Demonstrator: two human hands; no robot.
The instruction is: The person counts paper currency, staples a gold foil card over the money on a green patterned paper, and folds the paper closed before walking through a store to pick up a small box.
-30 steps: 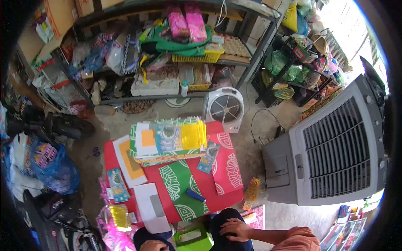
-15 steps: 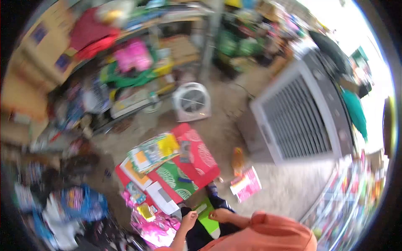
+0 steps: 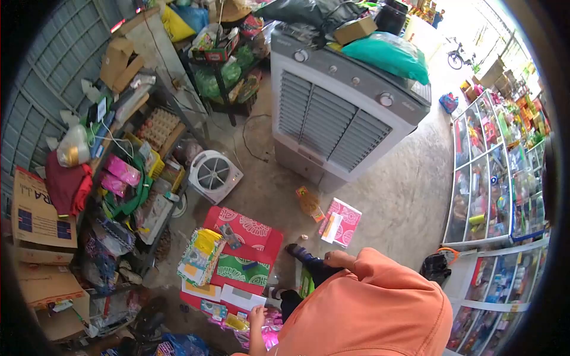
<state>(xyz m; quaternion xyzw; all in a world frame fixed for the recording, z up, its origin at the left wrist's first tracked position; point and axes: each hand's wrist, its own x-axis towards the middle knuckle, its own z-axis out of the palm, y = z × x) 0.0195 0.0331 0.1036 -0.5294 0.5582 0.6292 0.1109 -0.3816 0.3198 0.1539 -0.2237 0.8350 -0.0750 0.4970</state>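
My left hand [image 3: 257,314] is beside my left knee, over the near edge of the mat, with its fingers curled together. Anything in them is too small to make out. A white sheet [image 3: 243,298] lies just beyond it. My right hand [image 3: 337,258] is above my right leg, its fingers bent inward; what they hold, if anything, does not show. A bright green flat item [image 3: 306,283] shows between my legs, mostly covered by my leg and shirt. On the red and green patterned mat [image 3: 261,234] lie a stack of colourful packets [image 3: 200,255] and a dark blue object [image 3: 250,266].
A large air cooler [image 3: 332,118] stands ahead, a small box fan [image 3: 215,177] left of it. An orange packet [image 3: 310,203] and a pink patterned sheet [image 3: 347,221] lie on the floor. Loaded shelves [image 3: 148,172] line the left, a glass display case [image 3: 481,172] the right.
My head view has swung to the right and sharpened. My hands have moved apart from above the green item: the right one farther forward, the left one toward the mat's near edge.
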